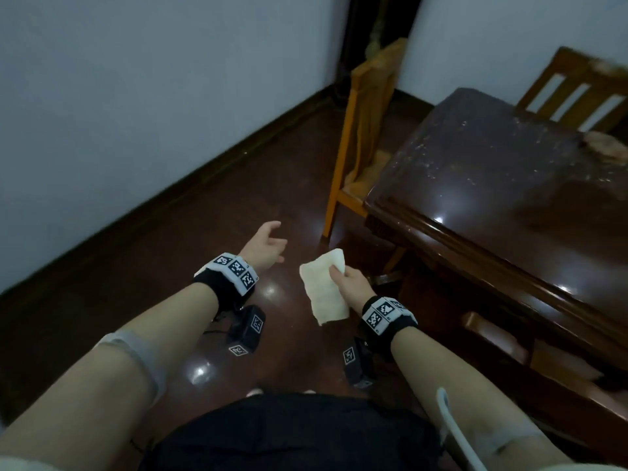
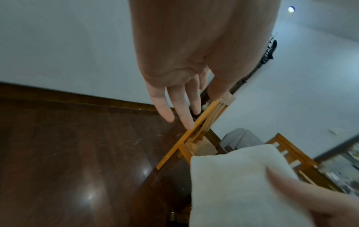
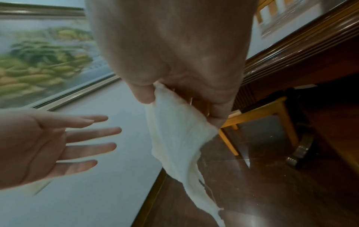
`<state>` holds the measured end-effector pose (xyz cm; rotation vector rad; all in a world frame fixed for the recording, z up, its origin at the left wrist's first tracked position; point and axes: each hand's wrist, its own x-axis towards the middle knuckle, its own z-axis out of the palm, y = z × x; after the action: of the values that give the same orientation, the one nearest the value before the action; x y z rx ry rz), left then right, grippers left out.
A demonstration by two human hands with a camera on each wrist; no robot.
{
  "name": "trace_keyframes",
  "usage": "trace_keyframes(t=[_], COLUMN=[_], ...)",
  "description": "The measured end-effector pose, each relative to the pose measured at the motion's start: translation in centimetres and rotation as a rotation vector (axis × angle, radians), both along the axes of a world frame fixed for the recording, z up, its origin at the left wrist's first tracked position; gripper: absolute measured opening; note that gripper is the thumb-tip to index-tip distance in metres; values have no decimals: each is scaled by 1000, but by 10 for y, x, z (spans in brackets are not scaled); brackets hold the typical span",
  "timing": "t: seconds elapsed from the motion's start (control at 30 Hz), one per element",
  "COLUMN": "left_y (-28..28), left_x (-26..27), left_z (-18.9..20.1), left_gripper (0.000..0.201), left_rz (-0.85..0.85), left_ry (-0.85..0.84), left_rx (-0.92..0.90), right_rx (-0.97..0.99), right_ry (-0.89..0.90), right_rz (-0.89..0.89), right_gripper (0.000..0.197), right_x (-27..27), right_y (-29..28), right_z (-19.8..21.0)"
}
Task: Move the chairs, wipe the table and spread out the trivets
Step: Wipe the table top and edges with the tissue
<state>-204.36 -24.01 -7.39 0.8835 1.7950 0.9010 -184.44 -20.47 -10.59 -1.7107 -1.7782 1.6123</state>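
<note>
My right hand (image 1: 339, 271) pinches a white cloth (image 1: 324, 287) between thumb and fingers, so the cloth (image 3: 178, 138) hangs down over the floor. My left hand (image 1: 268, 241) is beside it to the left, empty, its fingers (image 2: 170, 107) straight and spread. A dark glossy wooden table (image 1: 509, 185) stands to the right, speckled with crumbs. A light wooden chair (image 1: 363, 130) stands at its far left end. A darker chair (image 1: 574, 90) stands behind the table. A pale woven trivet (image 1: 608, 144) lies at the table's right edge.
White walls (image 1: 136, 96) with a dark skirting board close off the left and back. The glossy brown floor (image 1: 204, 232) stretches ahead of my hands. A framed landscape picture (image 3: 38, 61) hangs on the wall in the right wrist view.
</note>
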Motion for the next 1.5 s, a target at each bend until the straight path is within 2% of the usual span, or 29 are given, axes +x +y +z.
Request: trace_keyframes(t=[0.17,0.3,0.4,0.47,0.57,0.77,0.9,1.0,1.13,1.2,1.27,1.33,1.5], left_y=[77,143,198,236,293,396,456,499,555,579,604,625,664], left_x=[-17,-10,6,17,32,56,78,96,116,123,128,130,139], left_z=[-16,-33,-38,-41,-43,-52,-65,-76,-90,-93,-98,-104,-112], left_gripper=[30,67,70,64,54,49,48,49,50,50,50,49,49], left_rz=[-218,-481,-589,-631,-670,-694,-688,-677,-663,-657,-633,-612,-609], left_ry=[31,83,50,76,201,309,356,359,355,326,311,316,278], left_rx=[-92,-182,-234,-251,-276,-299,-316,-313,-290,-290,-276,-267,-319], right_rx=[70,145,195,256,315,300,356,347,158,104,-32,-156,-237], right_ry=[-54,-136,-170,-173,-196,-216,-350,-451,-456,-616,-819,-863,-800], right_rz=[-290,-571,-795,-905,-973,-1171,-1307,-1277,-1023,-800,-595,-578,-746], right_gripper=[36,38,35,32,35,33,30,25,39,41,58,70,58], right_x=[-5,14,36,50,68,112,153,181,187,183,178,172,188], right_y=[44,85,123,151,191,258,290,313,353,371,380,382,409], right_z=[10,14,14,13,14,26,31,23,-2,-22,-42,-54,-56])
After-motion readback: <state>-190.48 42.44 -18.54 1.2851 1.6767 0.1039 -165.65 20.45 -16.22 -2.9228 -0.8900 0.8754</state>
